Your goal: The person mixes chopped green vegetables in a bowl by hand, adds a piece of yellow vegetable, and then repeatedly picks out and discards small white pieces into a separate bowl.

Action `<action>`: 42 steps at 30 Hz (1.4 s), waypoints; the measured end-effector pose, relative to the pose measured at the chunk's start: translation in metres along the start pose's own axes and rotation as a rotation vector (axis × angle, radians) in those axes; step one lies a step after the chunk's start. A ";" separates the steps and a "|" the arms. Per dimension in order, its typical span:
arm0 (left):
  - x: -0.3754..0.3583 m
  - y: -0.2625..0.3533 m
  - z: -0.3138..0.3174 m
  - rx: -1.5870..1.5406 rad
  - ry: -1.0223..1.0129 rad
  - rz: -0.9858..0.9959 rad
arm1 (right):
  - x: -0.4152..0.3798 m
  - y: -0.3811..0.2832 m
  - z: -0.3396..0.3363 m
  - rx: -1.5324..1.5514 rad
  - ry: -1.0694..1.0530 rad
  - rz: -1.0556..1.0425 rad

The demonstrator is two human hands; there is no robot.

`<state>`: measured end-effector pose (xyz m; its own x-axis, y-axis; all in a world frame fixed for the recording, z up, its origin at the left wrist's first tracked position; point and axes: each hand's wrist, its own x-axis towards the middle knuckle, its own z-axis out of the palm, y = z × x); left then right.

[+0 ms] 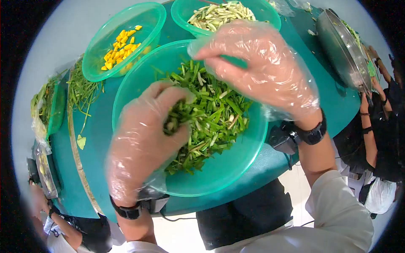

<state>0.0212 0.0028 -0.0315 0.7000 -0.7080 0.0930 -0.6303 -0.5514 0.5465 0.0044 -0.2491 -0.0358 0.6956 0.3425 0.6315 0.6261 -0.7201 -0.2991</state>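
Note:
A large green plastic bowl (pixel 215 183) holds chopped green leafy vegetables (pixel 215 122). My left hand (pixel 143 126), in a clear plastic glove, is down in the bowl's left side, its fingers curled round a clump of the chopped greens. Above the far right part of the bowl hovers my right hand (pixel 261 63), gloved the same way. Its thumb and fingers curve toward each other with a gap between them, and nothing shows in that gap. Dark bands with small devices are strapped at both wrists.
Behind stand a green basin (pixel 95 46) with yellow pieces and another basin (pixel 181 14) with pale cut strips. Uncut green stalks (pixel 82 86) lie at left. A metal pan (pixel 344 48) stands at right. Other people's arms reach in at both sides of the green table (pixel 78 168).

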 end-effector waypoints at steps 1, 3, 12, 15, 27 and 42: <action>0.000 0.000 -0.003 -0.025 0.020 -0.017 | -0.001 0.001 -0.006 -0.001 -0.071 -0.020; -0.001 -0.001 -0.009 -0.173 0.044 -0.115 | -0.002 0.001 -0.014 -0.017 -0.164 -0.041; -0.009 0.015 -0.025 -0.657 0.316 -0.289 | -0.004 -0.007 -0.009 -0.113 -0.198 -0.045; -0.006 0.016 -0.021 -0.637 0.391 -0.264 | -0.005 -0.013 -0.002 -0.139 -0.182 -0.053; -0.001 0.002 -0.025 -0.414 0.269 -0.158 | -0.003 -0.023 0.010 -0.003 -0.172 0.009; 0.001 -0.007 0.006 0.126 0.017 0.181 | -0.011 -0.034 0.009 -0.064 -0.485 0.008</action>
<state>0.0239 0.0030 -0.0404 0.5767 -0.7934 0.1948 -0.7823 -0.4675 0.4116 -0.0212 -0.2229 -0.0395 0.7937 0.5676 0.2189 0.6079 -0.7542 -0.2484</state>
